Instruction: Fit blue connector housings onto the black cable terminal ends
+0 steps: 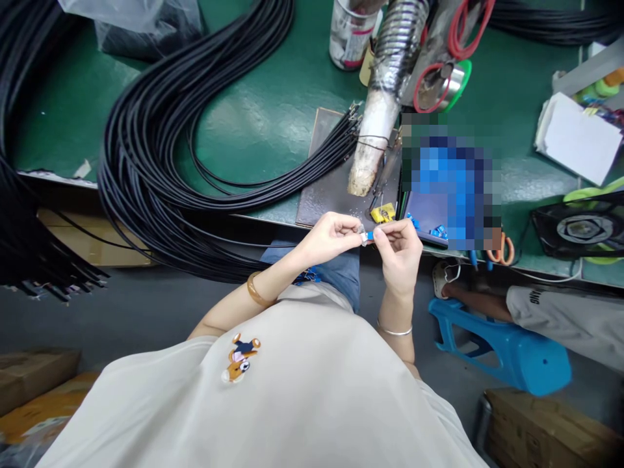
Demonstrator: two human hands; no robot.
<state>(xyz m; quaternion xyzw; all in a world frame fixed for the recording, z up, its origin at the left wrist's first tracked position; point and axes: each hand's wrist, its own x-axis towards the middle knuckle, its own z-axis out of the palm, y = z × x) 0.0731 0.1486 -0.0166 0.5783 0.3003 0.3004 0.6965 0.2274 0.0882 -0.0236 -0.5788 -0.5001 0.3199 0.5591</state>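
Note:
In front of my body, at the bench edge, my two hands meet fingertip to fingertip. My left hand (336, 235) pinches a small white piece (363, 238) with a clear or silvery part beside it; whether a cable runs from it is hidden by the fingers. My right hand (398, 248) pinches a small blue connector (370, 235), which touches or nearly touches the white piece. More blue connectors (439, 232) lie in a dark tray (426, 207) just beyond my right hand. A yellow sponge (383, 213) sits close above my fingers.
A thick bundle of black cables (141, 130) loops over the green bench (253, 110). A foil-wrapped duct (375, 123) hangs above a dark mat (312, 201). Orange-handled scissors (502, 249) and a fan (580, 227) lie right. A person's leg (480, 304) is beside a blue stool (536, 357).

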